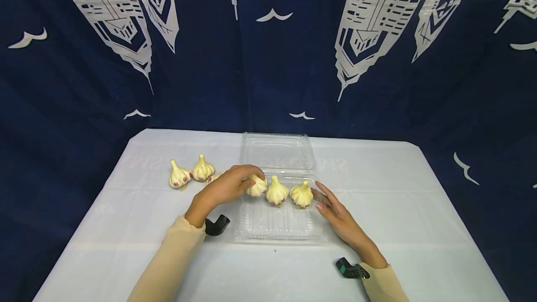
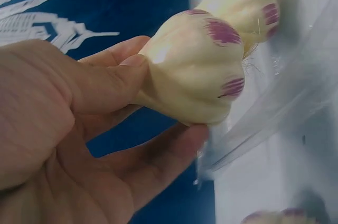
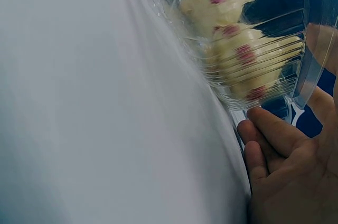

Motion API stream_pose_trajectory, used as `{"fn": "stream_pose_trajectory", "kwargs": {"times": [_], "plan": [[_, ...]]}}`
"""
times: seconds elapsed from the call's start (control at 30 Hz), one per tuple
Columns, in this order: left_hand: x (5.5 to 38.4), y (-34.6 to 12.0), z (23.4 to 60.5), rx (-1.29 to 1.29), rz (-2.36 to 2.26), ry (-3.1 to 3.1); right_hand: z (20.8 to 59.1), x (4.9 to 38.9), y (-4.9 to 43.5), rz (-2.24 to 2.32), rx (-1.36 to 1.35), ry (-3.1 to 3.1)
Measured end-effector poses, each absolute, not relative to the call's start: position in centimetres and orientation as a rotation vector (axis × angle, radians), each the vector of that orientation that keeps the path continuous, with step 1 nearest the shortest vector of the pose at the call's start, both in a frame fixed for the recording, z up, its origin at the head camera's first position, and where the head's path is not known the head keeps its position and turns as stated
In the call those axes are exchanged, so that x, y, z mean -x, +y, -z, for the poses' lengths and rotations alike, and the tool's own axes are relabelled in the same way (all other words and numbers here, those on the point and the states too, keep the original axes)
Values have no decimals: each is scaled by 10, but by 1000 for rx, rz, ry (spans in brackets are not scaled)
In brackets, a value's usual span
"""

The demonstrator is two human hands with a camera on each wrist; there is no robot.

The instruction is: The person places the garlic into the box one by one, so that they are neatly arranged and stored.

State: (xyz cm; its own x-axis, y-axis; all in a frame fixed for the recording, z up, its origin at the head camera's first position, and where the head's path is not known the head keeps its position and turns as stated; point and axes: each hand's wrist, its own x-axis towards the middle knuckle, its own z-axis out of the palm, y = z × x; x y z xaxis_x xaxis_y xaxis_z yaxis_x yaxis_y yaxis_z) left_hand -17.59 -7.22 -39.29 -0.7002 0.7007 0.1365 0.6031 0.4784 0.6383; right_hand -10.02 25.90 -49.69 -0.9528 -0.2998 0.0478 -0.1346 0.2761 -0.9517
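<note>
My left hand (image 1: pixel 228 184) pinches a garlic bulb (image 2: pixel 195 68) by its neck between thumb and fingers, over the left part of a clear plastic clamshell box (image 1: pixel 277 227). Beside it in the box stand a middle garlic bulb (image 1: pixel 277 192) and a right garlic bulb (image 1: pixel 301 195), both neck up, in a row along the hinge side. At the box's right wall is my right hand (image 1: pixel 341 220), its fingers extended and holding nothing. In the right wrist view its fingertips (image 3: pixel 259 115) are right at the ribbed wall.
Left of the box, two garlic bulbs (image 1: pixel 179 175) (image 1: pixel 203 168) stand on the white table (image 1: pixel 402 190), with another partly hidden behind my left hand. The box's lid (image 1: pixel 277 153) lies open toward the back. A dark blue patterned curtain (image 1: pixel 268 69) hangs behind the table.
</note>
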Motion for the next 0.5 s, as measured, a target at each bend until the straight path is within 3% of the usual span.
{"fn": "stream_pose_trajectory", "kwargs": {"times": [0.5], "plan": [[183,-61,403,-1007,-915,2622,498,99,260,1704,372,2462]]}}
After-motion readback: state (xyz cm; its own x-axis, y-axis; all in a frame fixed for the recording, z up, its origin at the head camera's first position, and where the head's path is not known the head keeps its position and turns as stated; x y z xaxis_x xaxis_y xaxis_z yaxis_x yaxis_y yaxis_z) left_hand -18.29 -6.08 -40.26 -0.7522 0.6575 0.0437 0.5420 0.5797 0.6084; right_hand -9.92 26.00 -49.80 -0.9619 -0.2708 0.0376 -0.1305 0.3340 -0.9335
